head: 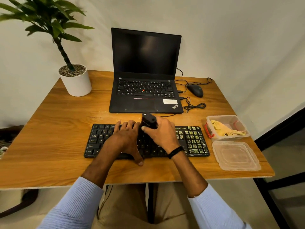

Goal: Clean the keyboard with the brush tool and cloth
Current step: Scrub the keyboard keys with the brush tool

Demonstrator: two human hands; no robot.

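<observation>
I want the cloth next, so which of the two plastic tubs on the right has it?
The farther tub, with the red clips, holds the yellow cloth. The nearer one is empty.

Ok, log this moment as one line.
left hand: flat on keyboard | right hand: grips brush tool | cloth: in open container | keypad: dirty

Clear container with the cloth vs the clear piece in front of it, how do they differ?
The container is deeper, holds the yellow cloth and has red clips; the lid is shallow, holds nothing and shows no clips. The container sits farther back, the lid nearer the table edge. Both are clear plastic, right of the keyboard.
</observation>
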